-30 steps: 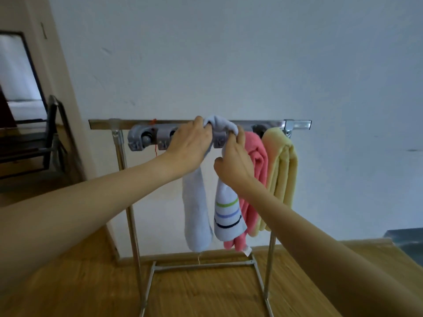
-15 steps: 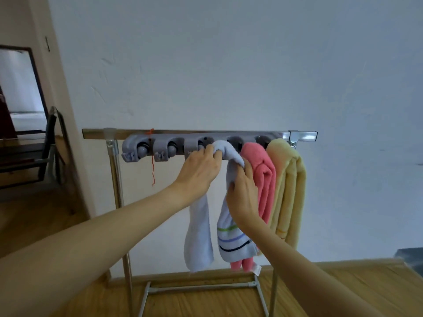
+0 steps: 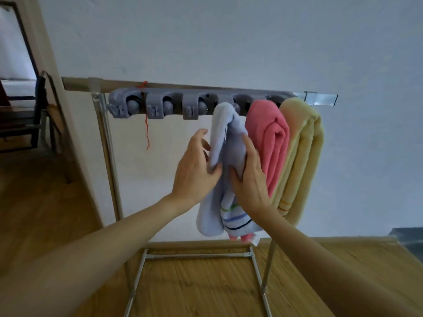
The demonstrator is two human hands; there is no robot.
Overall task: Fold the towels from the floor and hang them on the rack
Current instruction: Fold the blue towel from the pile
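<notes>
Blue towel [image 3: 225, 143]: hangs folded from a grey clip on the rack [image 3: 174, 106], just beside the pink towel [image 3: 267, 138].
Yellow towel [image 3: 302, 156]: hangs at the rack's right end, touching the pink one.
Left hand [image 3: 194, 172]: fingers loosely curled, tips on the blue towel's left fold.
Right hand [image 3: 250, 177]: fingers straight and together, pressed flat on its right side.

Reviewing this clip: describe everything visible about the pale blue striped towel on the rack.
The pale blue towel is soft terry-like cloth, folded and draped from a holder on the grey clip strip, two lengths hanging down. Green, blue and dark stripes cross its lower end. It hangs left of the pink towel, touching it. The left hand touches its left length with loosely bent fingers; the right hand presses flat against its right side. Whether the clip truly grips it is hidden.
</notes>
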